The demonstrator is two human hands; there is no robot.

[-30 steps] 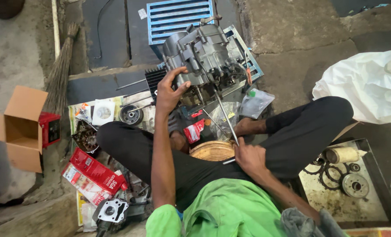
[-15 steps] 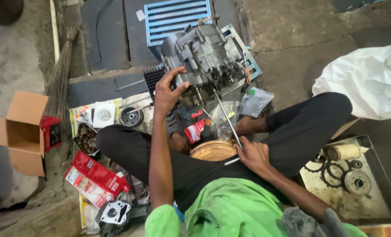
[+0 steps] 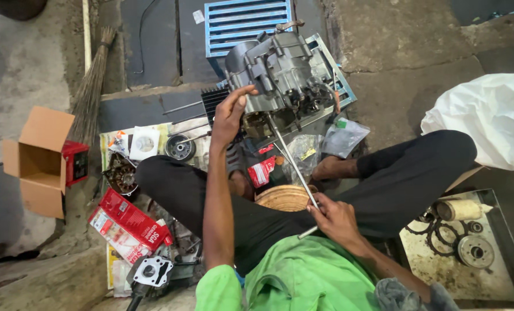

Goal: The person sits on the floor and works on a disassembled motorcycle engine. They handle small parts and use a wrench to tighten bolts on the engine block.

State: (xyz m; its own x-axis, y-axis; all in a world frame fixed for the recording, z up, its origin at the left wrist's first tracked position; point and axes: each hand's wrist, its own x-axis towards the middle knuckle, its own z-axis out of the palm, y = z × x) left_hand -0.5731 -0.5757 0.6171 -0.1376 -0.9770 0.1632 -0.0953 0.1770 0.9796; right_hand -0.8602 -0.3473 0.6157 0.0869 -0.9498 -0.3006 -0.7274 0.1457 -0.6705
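two hands on one engine job, seated on the floor.
left hand [image 3: 229,115] braces the heavy, rigid engine block [image 3: 280,75] by its casing edge; right hand [image 3: 332,219] is closed round a long, stiff, likely greasy steel rod [image 3: 294,167] reaching into it.

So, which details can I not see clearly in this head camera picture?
- Far tip of the long metal rod: hidden inside the engine block.
- Left hand fingertips: lost against the engine's side, so the grip is unclear.
- Right hand palm: turned away; only fingers around the rod show.
- Small parts in the metal tray: too small to name; the tray's bottom corner is cut off by the lower edge.
- Inside of the cardboard box: shadowed.
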